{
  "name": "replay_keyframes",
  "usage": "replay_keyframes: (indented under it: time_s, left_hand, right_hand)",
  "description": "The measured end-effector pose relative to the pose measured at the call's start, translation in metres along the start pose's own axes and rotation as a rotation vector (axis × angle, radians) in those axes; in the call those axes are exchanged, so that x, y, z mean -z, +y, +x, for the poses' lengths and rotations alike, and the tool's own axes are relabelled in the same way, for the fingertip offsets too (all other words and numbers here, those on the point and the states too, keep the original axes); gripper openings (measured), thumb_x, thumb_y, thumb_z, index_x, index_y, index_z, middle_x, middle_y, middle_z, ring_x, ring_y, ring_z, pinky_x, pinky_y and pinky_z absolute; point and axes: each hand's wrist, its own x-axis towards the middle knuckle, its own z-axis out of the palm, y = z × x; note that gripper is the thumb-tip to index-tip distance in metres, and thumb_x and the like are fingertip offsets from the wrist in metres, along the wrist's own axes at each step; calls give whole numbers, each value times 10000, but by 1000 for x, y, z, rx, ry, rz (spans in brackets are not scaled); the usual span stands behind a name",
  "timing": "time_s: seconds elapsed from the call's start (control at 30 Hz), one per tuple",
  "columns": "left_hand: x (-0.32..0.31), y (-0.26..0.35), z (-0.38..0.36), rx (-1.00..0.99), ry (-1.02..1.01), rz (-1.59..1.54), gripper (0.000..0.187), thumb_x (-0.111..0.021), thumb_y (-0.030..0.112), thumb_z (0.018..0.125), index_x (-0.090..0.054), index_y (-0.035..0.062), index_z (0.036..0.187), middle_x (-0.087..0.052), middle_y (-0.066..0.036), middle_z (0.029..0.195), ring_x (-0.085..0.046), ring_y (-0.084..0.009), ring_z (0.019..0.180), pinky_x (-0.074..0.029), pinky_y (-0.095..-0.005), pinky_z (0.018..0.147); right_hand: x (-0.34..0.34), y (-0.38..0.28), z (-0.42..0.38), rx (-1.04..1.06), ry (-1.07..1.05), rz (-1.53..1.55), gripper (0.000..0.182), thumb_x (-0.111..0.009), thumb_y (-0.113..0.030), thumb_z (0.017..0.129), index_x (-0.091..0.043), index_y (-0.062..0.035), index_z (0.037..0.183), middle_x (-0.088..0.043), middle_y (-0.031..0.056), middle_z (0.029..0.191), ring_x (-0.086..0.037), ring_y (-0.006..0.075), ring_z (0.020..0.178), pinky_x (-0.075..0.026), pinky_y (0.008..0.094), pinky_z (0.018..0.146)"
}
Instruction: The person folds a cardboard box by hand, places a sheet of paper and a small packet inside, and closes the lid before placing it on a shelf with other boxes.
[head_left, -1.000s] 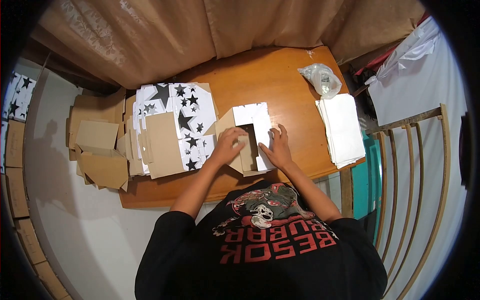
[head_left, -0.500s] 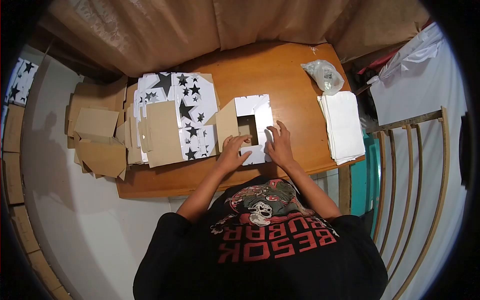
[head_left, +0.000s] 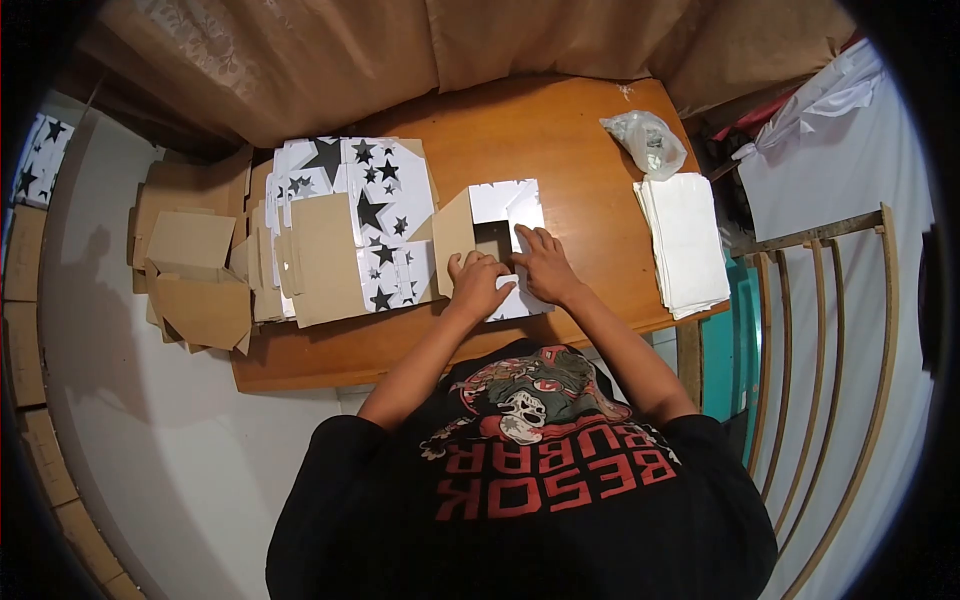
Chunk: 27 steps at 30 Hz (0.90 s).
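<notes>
A carton [head_left: 492, 205] rests open on the table [head_left: 580, 140], straight ahead at twelve o'clock. The left hand [head_left: 475, 285] bends its fingers over the near side, at seven o'clock on the carton; whether they pinch cannot be told. The right hand [head_left: 543, 265] lies open, fingers spread, at four. The carton looks light, stiff-walled, easily creased, perhaps slick where white; its side walls seem the best hold. Starred card [head_left: 365, 215] crowds it at nine o'clock; paper [head_left: 687, 245] lies at three, a bag [head_left: 648, 148] at two.
</notes>
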Motion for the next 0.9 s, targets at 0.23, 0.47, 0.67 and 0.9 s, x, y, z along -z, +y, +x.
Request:
replay_keyframes:
  time_s: [0.23, 0.47, 0.67, 0.9]
  left_hand:
    - [-4, 12, 7, 151, -73, 123, 346, -799, 353, 783, -827, 152, 1063, -736, -66, 1105, -543, -262, 1239, -226, -593, 1103]
    - [18, 23, 13, 183, -170, 135, 353, -784, 345, 736, -816, 131, 1015, -690, -107, 1129, -514, -290, 1233, -260, -535, 1052]
    - [10, 21, 14, 173, -137, 209, 360, -785, 363, 735, -811, 123, 1002, -667, -120, 1157, -503, -302, 1246, -262, -542, 1046]
    - [1, 6, 19, 118, -162, 137, 255, -782, 330, 822, -804, 156, 1007, -661, -84, 1171, -514, -292, 1257, -239, -587, 1086]
  right_hand:
    - [-1, 3, -1, 50, 25, 20, 357, -641, -114, 838, -746, -139, 1178, -433, 204, 1577, -377, 461, 1446, -359, 532, 1174]
    - [-5, 3, -5, 58, 62, 73, 397, -655, -61, 800, -717, -94, 1191, -418, 242, 1571, -347, 488, 1468, -324, 535, 1226]
    - [-5, 1, -5, 39, 54, 113, 425, -643, -21, 785, -707, -73, 1203, -412, 256, 1572, -328, 500, 1480, -305, 526, 1248]
    - [3, 2, -6, 33, 54, 161, 420, -635, 14, 775, -706, -56, 1183, -420, 265, 1561, -341, 474, 1483, -315, 485, 1249]
